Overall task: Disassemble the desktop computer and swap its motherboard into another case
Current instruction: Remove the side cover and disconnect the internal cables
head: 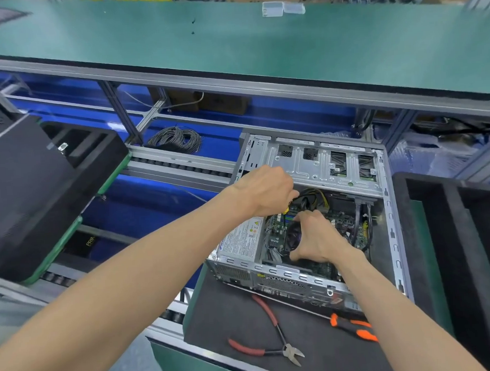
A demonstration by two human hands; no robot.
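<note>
While the left hand [264, 191] gripped what seemed a yellow-handled screwdriver [285, 210], the right hand [313, 238] clasped the black cooler fan [294, 235]; a slip could gouge the green motherboard [280, 226] beneath.

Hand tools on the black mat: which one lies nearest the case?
The orange-handled tool, lying close against the open computer case at its near edge by the right forearm. The red-handled cutters lie further out on the mat, jaws pointing away from the case.

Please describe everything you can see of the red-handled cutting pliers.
The red-handled cutting pliers lie flat on the black foam mat, in front of the open computer case. The two long, curved red handles are spread apart, and the short metal jaws point toward the lower right. Neither hand touches them. An orange-handled tool lies to their right, apart from them.
</note>
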